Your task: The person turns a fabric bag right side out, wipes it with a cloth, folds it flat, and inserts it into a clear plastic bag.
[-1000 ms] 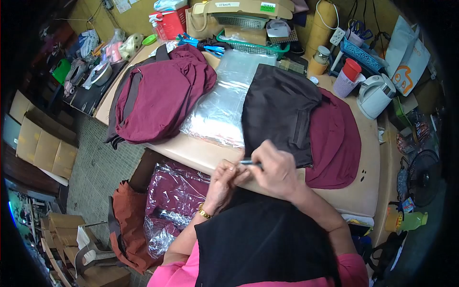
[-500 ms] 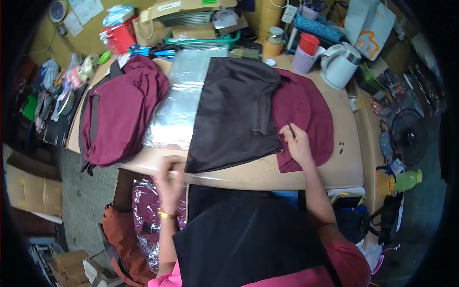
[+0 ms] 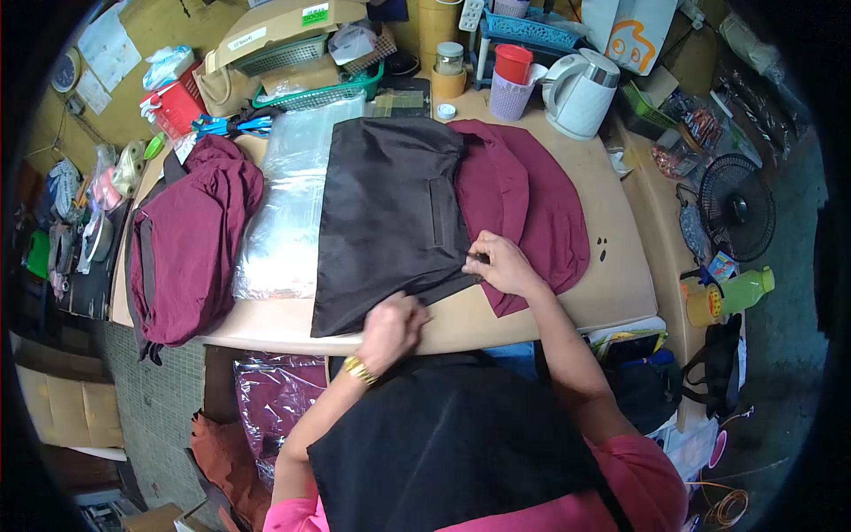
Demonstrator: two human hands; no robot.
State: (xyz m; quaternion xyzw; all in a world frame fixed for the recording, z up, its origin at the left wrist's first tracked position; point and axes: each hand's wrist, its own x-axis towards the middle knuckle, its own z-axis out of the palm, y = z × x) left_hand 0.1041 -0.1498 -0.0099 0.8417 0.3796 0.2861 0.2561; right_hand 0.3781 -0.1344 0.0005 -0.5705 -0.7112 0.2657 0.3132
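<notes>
Left hand (image 3: pixel 392 326) presses flat, released, on the near hem of the dark brown garment (image 3: pixel 386 217) spread across the tabletop (image 3: pixel 620 284); right hand (image 3: pixel 503 264) has its grip clenched on that garment's edge beside the maroon garment (image 3: pixel 541 213).

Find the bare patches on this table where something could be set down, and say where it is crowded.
Bare table lies right of the maroon cloth, and along the front edge between both hands. The back edge is crowded: kettle, cups, baskets. Plastic bags and cloth fill the left.
</notes>
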